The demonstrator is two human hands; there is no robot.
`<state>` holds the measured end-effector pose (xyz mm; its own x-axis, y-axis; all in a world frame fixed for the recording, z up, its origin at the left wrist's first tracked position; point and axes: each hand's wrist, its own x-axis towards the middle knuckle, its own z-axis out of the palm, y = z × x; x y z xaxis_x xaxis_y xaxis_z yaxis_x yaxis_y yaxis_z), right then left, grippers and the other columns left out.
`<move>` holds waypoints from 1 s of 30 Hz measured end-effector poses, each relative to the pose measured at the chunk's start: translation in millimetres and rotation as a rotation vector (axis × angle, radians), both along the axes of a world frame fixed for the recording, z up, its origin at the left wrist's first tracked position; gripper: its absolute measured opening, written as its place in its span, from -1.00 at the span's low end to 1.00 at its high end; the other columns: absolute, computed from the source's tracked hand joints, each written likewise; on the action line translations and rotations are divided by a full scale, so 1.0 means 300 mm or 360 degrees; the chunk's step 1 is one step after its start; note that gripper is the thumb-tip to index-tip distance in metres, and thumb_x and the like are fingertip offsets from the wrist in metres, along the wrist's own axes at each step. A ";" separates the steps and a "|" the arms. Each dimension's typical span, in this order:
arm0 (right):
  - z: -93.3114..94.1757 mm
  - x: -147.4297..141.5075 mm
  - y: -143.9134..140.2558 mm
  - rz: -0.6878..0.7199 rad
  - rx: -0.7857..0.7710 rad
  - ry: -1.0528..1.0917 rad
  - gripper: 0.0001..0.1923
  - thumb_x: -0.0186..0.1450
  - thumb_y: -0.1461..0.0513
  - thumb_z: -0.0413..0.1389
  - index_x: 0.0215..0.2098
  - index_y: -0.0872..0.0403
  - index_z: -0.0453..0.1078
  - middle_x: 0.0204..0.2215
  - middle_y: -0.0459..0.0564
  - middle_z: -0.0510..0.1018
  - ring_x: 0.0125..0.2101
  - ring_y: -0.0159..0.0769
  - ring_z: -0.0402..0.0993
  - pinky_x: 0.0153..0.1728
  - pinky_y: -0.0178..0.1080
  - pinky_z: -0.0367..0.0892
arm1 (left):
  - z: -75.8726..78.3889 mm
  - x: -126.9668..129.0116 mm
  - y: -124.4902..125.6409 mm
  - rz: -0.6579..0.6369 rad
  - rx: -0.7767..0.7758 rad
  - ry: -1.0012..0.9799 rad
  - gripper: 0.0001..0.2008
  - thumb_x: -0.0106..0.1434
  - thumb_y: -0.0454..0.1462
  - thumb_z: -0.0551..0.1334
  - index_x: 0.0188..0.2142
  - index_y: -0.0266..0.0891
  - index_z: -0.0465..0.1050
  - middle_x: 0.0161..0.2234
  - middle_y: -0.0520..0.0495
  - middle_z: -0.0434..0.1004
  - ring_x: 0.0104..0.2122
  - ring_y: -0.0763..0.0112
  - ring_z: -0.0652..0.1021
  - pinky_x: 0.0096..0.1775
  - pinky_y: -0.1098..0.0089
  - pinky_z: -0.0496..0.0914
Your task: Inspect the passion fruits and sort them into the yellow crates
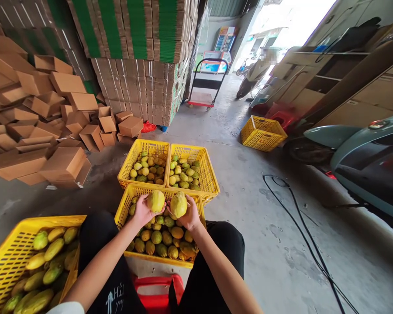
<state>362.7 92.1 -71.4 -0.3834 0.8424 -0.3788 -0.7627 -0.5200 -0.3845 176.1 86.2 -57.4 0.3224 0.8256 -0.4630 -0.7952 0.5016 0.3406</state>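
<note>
Two yellow-green fruits, which look like papayas, are held side by side over a yellow crate [118,214] between my knees. My left hand [143,213] is closed around the left papaya [156,201], and my right hand [191,214] grips the right papaya [178,205]. Under both hands, the crate is filled with green, yellow and orange-tinged papayas [156,237]. Behind it, touching, stand a back left crate [125,168] and a back right crate [211,174], each part-filled with similar fruit. The undersides of the held fruits are hidden by my fingers.
Beside my left leg stands a crate [3,253] of longer papayas. Cardboard boxes [65,161] are heaped at left, near tall stacks of flattened cartons [131,83]. A hand trolley [208,85], another yellow crate [263,135], a scooter [363,152] and a black cable [301,218] are beyond and right.
</note>
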 end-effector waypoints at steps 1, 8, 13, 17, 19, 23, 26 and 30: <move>0.004 0.006 0.004 -0.0014 0.0045 0.0027 -0.71 0.16 0.07 0.11 -0.24 0.08 0.39 -0.31 0.05 0.59 -0.19 -0.10 0.54 -0.15 0.01 0.45 | -0.001 -0.003 0.002 0.0040 -0.0003 -0.0021 -0.64 0.26 -0.19 0.04 -0.05 -0.36 0.37 -0.20 -0.34 0.54 -0.14 0.01 0.56 -0.22 0.06 0.48; 0.007 0.013 0.024 0.0026 0.0166 -0.0088 -0.72 0.19 0.11 0.14 -0.17 0.07 0.39 -0.32 0.00 0.60 -0.27 -0.18 0.57 -0.28 -0.12 0.50 | -0.001 -0.008 0.015 0.0054 0.0035 0.0012 -0.58 0.33 -0.12 0.06 0.06 -0.34 0.31 -0.17 -0.30 0.55 -0.16 0.12 0.57 -0.21 0.20 0.51; -0.006 -0.001 0.004 0.0058 -0.0066 -0.0095 -0.72 0.22 0.03 0.14 -0.27 0.06 0.36 -0.45 -0.03 0.59 -0.43 -0.25 0.56 -0.43 -0.22 0.47 | 0.001 0.003 0.009 -0.0058 -0.0020 0.0129 -0.49 0.34 -0.03 0.01 0.05 -0.41 0.33 -0.30 -0.29 0.56 -0.36 0.21 0.59 -0.41 0.34 0.49; 0.000 -0.003 0.003 -0.0057 -0.0114 -0.0088 -0.76 0.21 0.07 0.12 -0.26 0.06 0.37 -0.43 -0.03 0.59 -0.40 -0.21 0.56 -0.36 -0.15 0.48 | -0.017 0.007 0.003 -0.0067 0.0033 0.0111 -0.55 0.31 -0.07 0.06 0.00 -0.39 0.36 -0.24 -0.32 0.55 -0.29 0.13 0.59 -0.35 0.25 0.50; 0.003 0.000 0.009 -0.0099 -0.0063 -0.0035 -0.75 0.20 0.10 0.09 -0.23 0.07 0.38 -0.37 0.01 0.60 -0.31 -0.15 0.56 -0.27 -0.07 0.48 | -0.029 0.008 0.002 -0.0020 0.0018 0.0091 -0.61 0.30 -0.12 0.04 -0.02 -0.34 0.35 -0.23 -0.30 0.55 -0.23 0.07 0.59 -0.28 0.15 0.50; 0.002 0.010 0.025 -0.0159 0.0109 0.0063 -0.69 0.15 0.15 0.07 -0.15 0.05 0.40 -0.29 0.04 0.60 -0.16 -0.06 0.52 -0.17 0.02 0.45 | -0.036 0.009 0.001 0.0082 -0.0024 0.0029 -0.63 0.31 -0.18 0.00 0.00 -0.33 0.32 -0.20 -0.31 0.54 -0.15 0.04 0.57 -0.22 0.11 0.50; -0.002 0.013 0.036 -0.0217 0.0182 0.0021 -0.69 0.14 0.17 0.10 -0.14 0.04 0.40 -0.29 0.00 0.60 -0.15 -0.10 0.52 -0.16 -0.03 0.46 | -0.024 0.009 0.006 0.0181 -0.0012 -0.0035 -0.61 0.34 -0.15 0.01 0.05 -0.32 0.29 -0.15 -0.31 0.53 -0.11 0.08 0.56 -0.19 0.18 0.51; -0.009 0.009 0.036 -0.0217 0.0033 -0.0137 -0.76 0.19 0.12 0.15 -0.21 0.05 0.40 -0.33 -0.04 0.60 -0.32 -0.23 0.55 -0.25 -0.14 0.49 | -0.006 0.009 0.016 0.0282 -0.0034 -0.0026 -0.59 0.34 -0.12 0.06 0.09 -0.27 0.27 -0.17 -0.23 0.53 -0.17 0.20 0.57 -0.20 0.27 0.52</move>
<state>365.3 102.8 -74.1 -0.2322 0.8923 -0.3872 -0.7895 -0.4054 -0.4609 178.8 91.1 -59.4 0.1804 0.8602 -0.4770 -0.8770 0.3602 0.3180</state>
